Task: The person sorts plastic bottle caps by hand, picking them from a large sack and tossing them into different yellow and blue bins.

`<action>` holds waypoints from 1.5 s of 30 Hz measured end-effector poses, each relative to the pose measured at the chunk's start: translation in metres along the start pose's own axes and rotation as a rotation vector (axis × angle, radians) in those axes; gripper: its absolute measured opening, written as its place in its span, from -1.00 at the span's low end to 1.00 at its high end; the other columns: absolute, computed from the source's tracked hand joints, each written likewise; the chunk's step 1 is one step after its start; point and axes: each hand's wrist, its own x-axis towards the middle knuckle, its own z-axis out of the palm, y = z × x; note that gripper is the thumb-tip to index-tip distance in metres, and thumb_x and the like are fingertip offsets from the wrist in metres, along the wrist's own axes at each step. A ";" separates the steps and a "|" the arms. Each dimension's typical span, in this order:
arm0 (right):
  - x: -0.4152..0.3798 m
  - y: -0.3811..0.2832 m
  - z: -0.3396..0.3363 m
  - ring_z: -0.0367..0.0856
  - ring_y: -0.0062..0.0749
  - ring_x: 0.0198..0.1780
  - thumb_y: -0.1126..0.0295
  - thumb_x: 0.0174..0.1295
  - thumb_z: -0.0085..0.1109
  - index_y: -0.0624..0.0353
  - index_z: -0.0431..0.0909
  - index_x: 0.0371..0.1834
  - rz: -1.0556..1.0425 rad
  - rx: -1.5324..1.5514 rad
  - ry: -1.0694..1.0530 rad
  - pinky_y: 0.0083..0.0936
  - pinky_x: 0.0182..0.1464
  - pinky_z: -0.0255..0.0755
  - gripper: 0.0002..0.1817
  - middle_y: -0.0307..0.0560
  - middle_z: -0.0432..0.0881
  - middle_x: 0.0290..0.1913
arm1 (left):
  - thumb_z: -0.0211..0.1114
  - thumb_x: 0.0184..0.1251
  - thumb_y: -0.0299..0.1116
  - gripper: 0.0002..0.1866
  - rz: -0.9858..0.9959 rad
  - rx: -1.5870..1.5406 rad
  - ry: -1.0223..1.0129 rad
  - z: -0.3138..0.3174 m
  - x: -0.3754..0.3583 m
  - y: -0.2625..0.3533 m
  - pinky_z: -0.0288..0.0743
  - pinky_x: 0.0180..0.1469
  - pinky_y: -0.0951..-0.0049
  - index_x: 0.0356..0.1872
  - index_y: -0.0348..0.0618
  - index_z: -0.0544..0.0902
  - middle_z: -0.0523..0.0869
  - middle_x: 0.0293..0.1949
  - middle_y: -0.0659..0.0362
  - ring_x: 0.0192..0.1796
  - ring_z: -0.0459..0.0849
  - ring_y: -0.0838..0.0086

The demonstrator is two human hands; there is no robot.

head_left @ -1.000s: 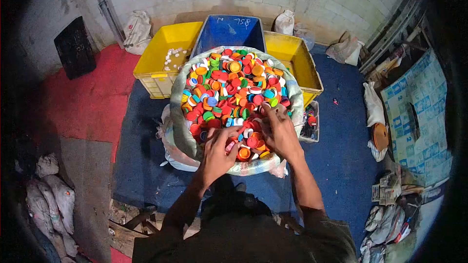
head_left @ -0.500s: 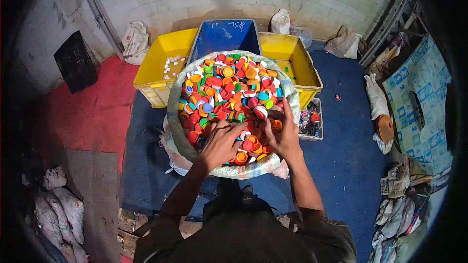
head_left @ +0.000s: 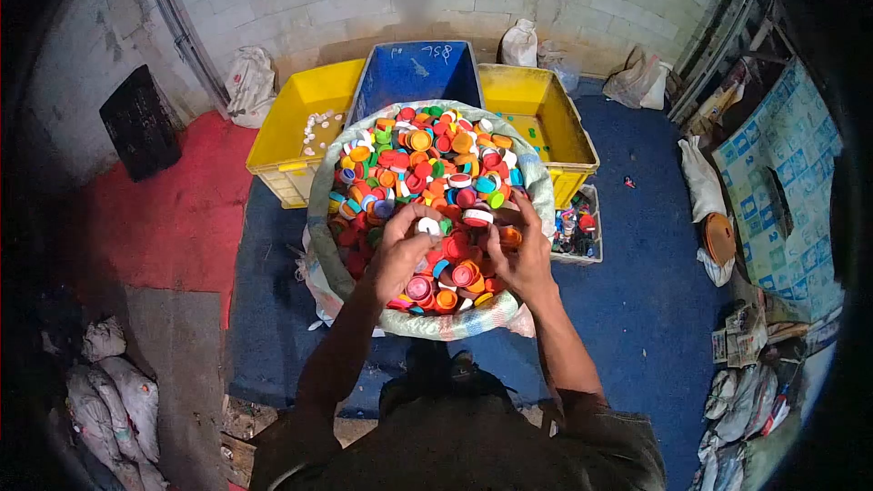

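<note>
A wide sack with a rolled rim (head_left: 320, 209) is filled with bottle caps (head_left: 420, 140) in red, orange, green, blue, yellow and white. Over its near left part, my left hand (head_left: 396, 259) pinches a white bottle cap (head_left: 428, 227) between thumb and forefinger. My right hand (head_left: 526, 259) is at the right side of the pile, thumb and fingers apart. An orange cap (head_left: 510, 236) lies between those fingers, seemingly loose in the pile. Just left of the right fingertips lies a red and white cap (head_left: 477, 217).
Behind the sack stand a blue bin (head_left: 418, 68), a yellow bin (head_left: 296, 141) with white caps inside, and another yellow bin (head_left: 573, 141) with a few green pieces. A pale crate (head_left: 593, 257) of mixed small items sits at the right. Sacks (head_left: 123, 400) lie at lower left.
My left hand has lifted from the caps and moved up slightly, now with a white bottle cap in its fingers. The right hand has shifted slightly left, fingers still apart.
</note>
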 end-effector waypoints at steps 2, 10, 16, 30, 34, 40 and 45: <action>0.001 -0.002 0.003 0.73 -0.17 -0.11 0.62 0.14 0.26 0.34 0.12 0.33 -0.031 -0.012 0.027 -0.34 -0.07 0.59 -0.30 0.16 0.68 -0.13 | 0.23 0.27 -0.40 -0.81 -0.044 -0.197 -0.073 -0.006 0.009 -0.007 0.34 -0.31 0.62 -0.14 -0.22 0.55 0.50 -0.36 0.32 -0.37 0.45 0.64; 0.000 0.004 0.017 0.71 -0.11 -0.17 0.64 0.09 0.30 0.39 0.27 0.22 -0.274 -0.019 0.136 -0.35 -0.12 0.59 -0.39 0.15 0.65 -0.14 | 0.26 0.38 -0.26 -0.71 -0.026 0.274 -0.128 0.025 0.007 0.030 0.38 -0.16 0.64 -0.07 -0.29 0.62 0.63 -0.26 0.28 -0.25 0.54 0.68; 0.006 -0.010 -0.001 0.66 -0.08 -0.12 0.54 0.03 0.42 0.35 0.27 0.27 -0.234 -0.035 0.031 -0.27 -0.02 0.51 -0.29 0.13 0.62 -0.11 | 0.32 0.31 -0.35 -0.72 0.092 0.177 -0.117 0.017 0.011 0.022 0.45 0.05 0.54 -0.03 -0.30 0.64 0.69 -0.13 0.17 -0.04 0.62 0.57; -0.023 -0.022 -0.071 0.59 -0.04 -0.02 0.44 0.09 0.26 0.21 0.49 0.03 0.395 -0.238 -0.532 -0.07 -0.01 0.34 -0.60 0.02 0.71 -0.22 | 0.09 0.43 -0.06 -0.47 -0.100 -0.703 0.086 -0.042 -0.010 0.007 0.33 -0.52 0.53 0.14 -0.38 0.48 0.61 -0.24 0.09 -0.45 0.46 0.50; -0.026 -0.020 -0.068 0.58 -0.04 -0.01 0.38 0.13 0.23 0.18 0.50 0.03 0.434 -0.339 -0.552 -0.02 0.00 0.32 -0.63 -0.01 0.71 -0.20 | 0.11 0.41 -0.06 -0.53 -0.122 -0.721 0.088 -0.058 -0.020 -0.003 0.35 -0.51 0.53 0.13 -0.22 0.52 0.66 -0.09 0.01 -0.47 0.49 0.48; -0.023 -0.038 -0.059 0.55 -0.01 0.04 0.29 0.15 0.24 0.18 0.46 0.12 0.481 -0.430 -0.561 0.04 -0.01 0.32 -0.54 0.09 0.68 -0.19 | 0.13 0.39 -0.13 -0.53 -0.089 -0.528 0.263 -0.039 -0.039 0.008 0.34 -0.43 0.55 0.18 -0.23 0.52 0.63 -0.17 0.10 -0.40 0.46 0.52; -0.026 -0.040 -0.042 0.52 0.02 0.04 0.25 0.15 0.24 0.21 0.46 0.15 0.460 -0.643 -0.552 -0.02 0.04 0.32 -0.50 0.11 0.65 -0.12 | 0.14 0.39 -0.18 -0.54 -0.089 -0.388 0.322 -0.021 -0.042 0.016 0.30 -0.36 0.53 0.22 -0.21 0.51 0.60 -0.21 0.17 -0.38 0.41 0.55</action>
